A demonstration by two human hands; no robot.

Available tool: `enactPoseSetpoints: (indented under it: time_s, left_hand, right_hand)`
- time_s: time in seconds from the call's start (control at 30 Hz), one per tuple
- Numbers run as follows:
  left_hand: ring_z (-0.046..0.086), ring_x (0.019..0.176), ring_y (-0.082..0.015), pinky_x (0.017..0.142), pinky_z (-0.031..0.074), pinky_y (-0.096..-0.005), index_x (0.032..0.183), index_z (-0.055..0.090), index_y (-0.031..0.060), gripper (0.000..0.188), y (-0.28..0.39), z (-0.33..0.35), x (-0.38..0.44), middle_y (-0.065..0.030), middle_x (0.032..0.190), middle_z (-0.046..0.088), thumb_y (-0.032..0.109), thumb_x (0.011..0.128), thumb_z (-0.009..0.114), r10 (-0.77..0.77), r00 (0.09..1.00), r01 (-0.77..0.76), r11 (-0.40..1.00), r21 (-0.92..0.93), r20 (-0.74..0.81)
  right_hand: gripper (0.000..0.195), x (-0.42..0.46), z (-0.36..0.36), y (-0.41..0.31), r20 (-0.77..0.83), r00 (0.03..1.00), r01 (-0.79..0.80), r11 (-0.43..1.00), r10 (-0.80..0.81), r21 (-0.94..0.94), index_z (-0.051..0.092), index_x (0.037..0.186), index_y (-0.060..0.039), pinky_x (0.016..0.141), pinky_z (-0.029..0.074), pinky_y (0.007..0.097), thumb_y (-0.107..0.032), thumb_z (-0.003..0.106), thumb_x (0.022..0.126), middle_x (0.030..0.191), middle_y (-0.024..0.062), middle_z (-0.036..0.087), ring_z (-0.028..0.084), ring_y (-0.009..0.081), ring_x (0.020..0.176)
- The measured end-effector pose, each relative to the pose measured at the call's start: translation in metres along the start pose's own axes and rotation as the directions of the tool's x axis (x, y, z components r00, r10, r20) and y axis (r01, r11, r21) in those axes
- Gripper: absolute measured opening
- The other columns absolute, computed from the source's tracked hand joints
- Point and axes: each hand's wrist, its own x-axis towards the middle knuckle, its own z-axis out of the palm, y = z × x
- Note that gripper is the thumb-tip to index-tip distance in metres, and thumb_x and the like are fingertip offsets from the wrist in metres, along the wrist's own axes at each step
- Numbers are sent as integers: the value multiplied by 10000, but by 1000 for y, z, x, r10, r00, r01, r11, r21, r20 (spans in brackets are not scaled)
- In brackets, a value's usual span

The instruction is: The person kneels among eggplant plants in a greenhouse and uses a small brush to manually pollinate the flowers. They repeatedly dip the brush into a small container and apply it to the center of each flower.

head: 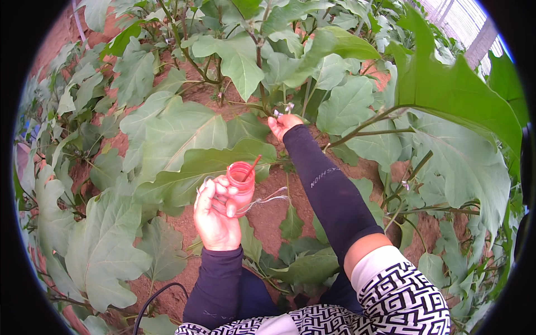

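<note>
My left hand (217, 213) holds a small open jar (242, 184) with red liquid staining its inside and threaded neck. A thin red stick (252, 167) leans out of its mouth. Loose strings (264, 199) trail from the fingers around the jar. Farther forward, my right hand (283, 124) has its fingertips pinched together at a pale purple flower (278, 113) on an eggplant plant. A second flower (289, 107) shows just beyond the fingers. Whether the pinch is on the flower or its stalk cannot be made out.
Broad eggplant leaves (180, 130) crowd in from every side. One large leaf (456, 83) hangs close at the upper right, above a thick stem (368, 121). Reddish-brown soil (276, 224) shows between plants. A black cable (157, 293) curves at the lower left.
</note>
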Motion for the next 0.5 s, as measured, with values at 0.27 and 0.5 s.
enactPoseSetpoints:
  time_s: [0.27, 0.5]
  left_hand:
    - [547, 711, -132, 416, 369, -190, 760, 509, 24, 187, 2, -7, -1, -89, 852, 539, 138, 894, 444, 3, 1000, -3, 999, 38, -10]
    - [553, 686, -127, 414, 345, -183, 739, 506, 38, 184, 6, -5, -2, -85, 835, 560, 144, 882, 461, 25, 999, -23, 997, 70, -40]
  right_hand:
    - [212, -176, -25, -27, 613, 761, 566, 245, 210, -787, 560, 726, 7, 444, 457, 252, -129, 480, 868, 619, 92, 586, 578, 137, 536]
    - [62, -109, 16, -32, 941, 251, 646, -684, -229, -339, 575, 751, -33, 528, 480, 394, -71, 526, 754, 703, 124, 584, 578, 271, 579]
